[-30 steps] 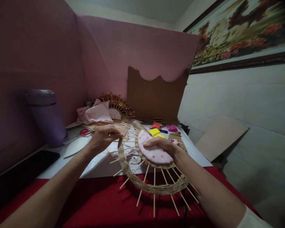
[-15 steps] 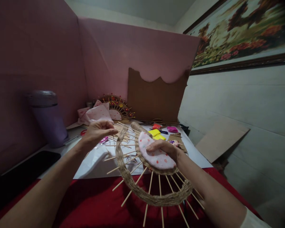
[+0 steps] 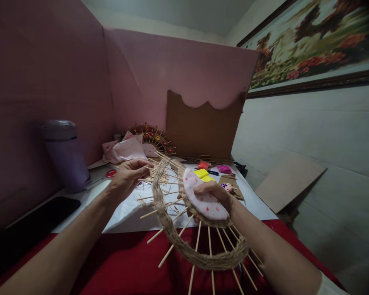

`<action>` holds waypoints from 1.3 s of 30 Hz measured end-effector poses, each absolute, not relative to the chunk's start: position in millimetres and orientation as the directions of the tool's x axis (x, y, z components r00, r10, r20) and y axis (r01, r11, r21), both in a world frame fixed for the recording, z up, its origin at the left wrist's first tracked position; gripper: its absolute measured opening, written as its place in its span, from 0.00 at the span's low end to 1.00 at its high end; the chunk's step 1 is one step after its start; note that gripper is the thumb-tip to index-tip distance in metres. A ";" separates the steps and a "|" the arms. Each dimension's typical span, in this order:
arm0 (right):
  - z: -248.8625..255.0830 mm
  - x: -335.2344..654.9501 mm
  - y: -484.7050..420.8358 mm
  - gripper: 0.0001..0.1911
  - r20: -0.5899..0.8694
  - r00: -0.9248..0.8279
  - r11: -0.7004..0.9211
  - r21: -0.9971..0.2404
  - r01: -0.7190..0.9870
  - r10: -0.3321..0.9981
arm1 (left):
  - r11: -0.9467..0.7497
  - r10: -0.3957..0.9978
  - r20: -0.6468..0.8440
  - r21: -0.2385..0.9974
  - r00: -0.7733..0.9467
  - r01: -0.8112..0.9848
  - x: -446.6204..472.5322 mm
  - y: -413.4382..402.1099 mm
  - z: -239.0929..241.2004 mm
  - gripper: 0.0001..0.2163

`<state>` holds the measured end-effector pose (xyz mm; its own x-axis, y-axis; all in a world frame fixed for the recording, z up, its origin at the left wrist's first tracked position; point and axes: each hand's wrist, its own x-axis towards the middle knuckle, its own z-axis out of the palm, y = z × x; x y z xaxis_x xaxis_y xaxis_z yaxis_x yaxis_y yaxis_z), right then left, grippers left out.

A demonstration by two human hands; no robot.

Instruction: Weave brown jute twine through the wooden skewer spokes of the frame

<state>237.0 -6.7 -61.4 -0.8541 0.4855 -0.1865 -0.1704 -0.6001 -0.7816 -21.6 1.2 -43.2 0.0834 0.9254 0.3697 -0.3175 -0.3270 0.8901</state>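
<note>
My right hand grips a half-round craft piece by its padded pink dotted centre. Jute rope forms an outer arc around that centre, and thin wooden sticks radiate through it like sun rays. The piece is lifted and tilted above the red cloth. My left hand is at the piece's far left end, fingers pinched on one of the stick ends there. A loose bundle of sticks lies on the white paper just behind that hand.
A purple flask stands at the left beside a black phone. Red-handled scissors, pink fabric, a finished decorated piece, yellow and pink clay and a brown cardboard sheet crowd the back of the table.
My right hand has lifted and tilted the piece up off the table. My left hand let go of the rope arc, drew back, then came in again to pinch a stick.
</note>
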 end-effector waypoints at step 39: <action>-67.5 222.6 -2.8 0.10 -0.206 -0.624 -0.490 -0.808 -0.327 0.754 | -0.303 0.931 0.346 0.911 0.118 -0.281 -9.0 -0.8 -55.9 0.14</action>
